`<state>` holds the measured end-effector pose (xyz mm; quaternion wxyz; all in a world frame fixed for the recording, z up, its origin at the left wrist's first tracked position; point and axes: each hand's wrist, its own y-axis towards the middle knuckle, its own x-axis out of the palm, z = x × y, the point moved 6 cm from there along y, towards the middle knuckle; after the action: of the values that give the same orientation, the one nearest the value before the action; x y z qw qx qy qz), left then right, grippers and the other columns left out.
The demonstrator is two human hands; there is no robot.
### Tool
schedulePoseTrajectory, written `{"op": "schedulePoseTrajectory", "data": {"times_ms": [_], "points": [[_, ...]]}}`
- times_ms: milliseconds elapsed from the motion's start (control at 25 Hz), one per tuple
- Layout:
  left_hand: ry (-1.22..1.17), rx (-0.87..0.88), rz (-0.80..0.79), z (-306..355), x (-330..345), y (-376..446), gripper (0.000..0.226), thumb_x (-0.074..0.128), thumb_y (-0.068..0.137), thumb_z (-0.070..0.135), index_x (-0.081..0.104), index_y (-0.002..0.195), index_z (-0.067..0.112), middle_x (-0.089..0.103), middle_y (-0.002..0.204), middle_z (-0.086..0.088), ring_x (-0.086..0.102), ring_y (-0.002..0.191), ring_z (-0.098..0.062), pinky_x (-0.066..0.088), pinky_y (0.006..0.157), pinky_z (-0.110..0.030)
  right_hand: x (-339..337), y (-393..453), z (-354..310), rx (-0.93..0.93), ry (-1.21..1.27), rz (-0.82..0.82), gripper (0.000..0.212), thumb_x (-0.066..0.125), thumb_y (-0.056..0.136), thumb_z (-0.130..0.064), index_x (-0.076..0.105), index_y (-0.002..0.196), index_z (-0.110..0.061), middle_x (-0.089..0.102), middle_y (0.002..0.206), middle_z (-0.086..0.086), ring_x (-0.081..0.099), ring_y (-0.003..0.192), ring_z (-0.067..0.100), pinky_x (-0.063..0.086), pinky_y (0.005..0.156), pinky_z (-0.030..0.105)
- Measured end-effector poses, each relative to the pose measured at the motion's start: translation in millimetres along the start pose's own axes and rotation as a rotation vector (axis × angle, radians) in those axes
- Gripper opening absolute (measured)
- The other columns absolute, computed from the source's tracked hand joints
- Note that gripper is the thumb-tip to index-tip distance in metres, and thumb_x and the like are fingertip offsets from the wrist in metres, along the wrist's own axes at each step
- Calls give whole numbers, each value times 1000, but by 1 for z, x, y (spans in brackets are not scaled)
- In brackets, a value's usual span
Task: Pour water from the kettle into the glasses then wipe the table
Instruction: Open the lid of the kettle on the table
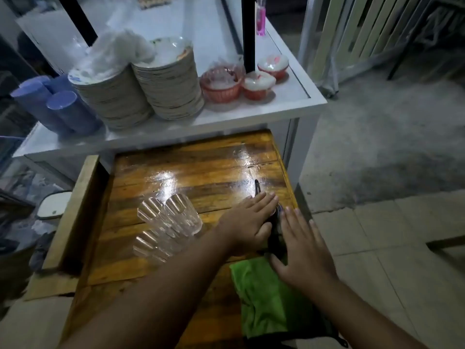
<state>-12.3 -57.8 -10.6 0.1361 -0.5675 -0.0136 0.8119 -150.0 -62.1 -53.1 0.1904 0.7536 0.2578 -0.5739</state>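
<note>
Green cloth (261, 298): near right part of wooden table (176, 172), crumpled, draped toward the near edge.
Right hand (302, 248): just beyond the cloth, palm down, fingers spread and apart, gripping nothing; thumb over the cloth's far corner.
Left hand (251, 220): reaching across from near left, fingers loosely extended, gripping nothing that shows.
Dark object (275, 235): between the two hands, mostly hidden, with a thin dark tip poking out on the far side; probably the kettle, cannot tell for certain. Long axis apparently near-to-far, along the right edge of the table.
Glasses (168, 222): three ribbed clear ones, clustered left of the left hand, appear empty; pouring judged not yet done.
Key relation: dark object flanked by both hands, right hand nearer the cloth, left hand nearer the glasses; pour would travel leftward.
White counter (276, 104): far side, higher than the table; stacked plates (141, 91), red baskets (222, 84), blue cups (57, 107).
</note>
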Motion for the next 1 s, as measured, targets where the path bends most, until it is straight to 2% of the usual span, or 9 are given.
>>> {"op": "schedulePoseTrajectory", "data": {"times_ms": [160, 280, 400, 480, 560, 640, 720, 840, 1000], "points": [[105, 64, -62, -12, 13, 5, 71, 19, 90, 38, 8, 158, 17, 7, 165, -3, 2, 152, -14, -2, 123, -32, 28, -27, 5, 55, 218, -100, 86, 35, 90, -67, 13, 160, -22, 7, 166, -11, 1, 155, 9, 7, 121, 31], [113, 88, -61, -13, 15, 5, 76, 14, 86, 42, 8, 158, 17, 5, 165, -4, 1, 152, -15, -4, 122, -34, 35, -28, 11, 103, 534, -42, 66, 44, 93, -57, 48, 145, -18, 50, 145, -8, 39, 142, 16, 32, 110, 24], [104, 58, -100, -15, 16, 5, 77, 8, 86, 44, 2, 158, 17, -2, 165, -3, -6, 152, -13, -6, 122, -36, 50, -11, 20, 299, 988, -126, 27, 51, 100, -41, 66, 117, -26, 67, 112, -15, 62, 120, 16, 43, 88, 15], [96, 45, -123, -14, 17, 5, 78, 5, 85, 46, 1, 158, 17, -3, 166, -4, -7, 152, -14, -6, 122, -36, 66, 8, 25, 346, 1224, -260, 43, 48, 97, -55, 76, 106, -23, 77, 107, -7, 67, 115, 14, 49, 93, 29], [88, 34, -128, -12, 17, 6, 79, 3, 85, 46, 2, 158, 17, -3, 166, -4, -6, 152, -14, -4, 123, -37, 76, 22, 28, 374, 1336, -379, 68, 43, 89, -74, 78, 109, -20, 79, 112, 4, 69, 115, 22, 49, 103, 44], [84, 19, -133, -11, 18, 6, 80, 1, 83, 47, 1, 158, 17, -4, 166, -4, -7, 152, -14, -4, 123, -36, 81, 29, 23, 379, 1451, -467, 74, 37, 88, -72, 73, 117, -14, 79, 110, 6, 71, 112, 22, 54, 96, 38], [92, 17, -132, -9, 18, 5, 82, 0, 82, 47, 0, 158, 16, -4, 166, -4, -7, 152, -15, -4, 122, -34, 83, 33, 17, 377, 1533, -515, 75, 32, 91, -64, 61, 132, -9, 80, 107, 2, 73, 107, 16, 56, 86, 28], [97, 13, -109, -10, 18, 6, 81, 1, 83, 48, 0, 158, 16, -4, 166, -5, -6, 152, -16, -1, 123, -37, 85, 32, 9, 375, 1718, -470, 63, 37, 98, -53, 47, 147, -15, 68, 135, 6, 62, 126, 20, 51, 100, 37], [96, 20, -109, -11, 20, 6, 79, 2, 85, 47, 1, 158, 15, -3, 166, -5, -5, 153, -17, 1, 123, -37, 79, 30, 0, 403, 1646, -353, 36, 44, 96, -53, 64, 124, -41, 69, 133, 3, 66, 120, 25, 56, 81, 44]]}}
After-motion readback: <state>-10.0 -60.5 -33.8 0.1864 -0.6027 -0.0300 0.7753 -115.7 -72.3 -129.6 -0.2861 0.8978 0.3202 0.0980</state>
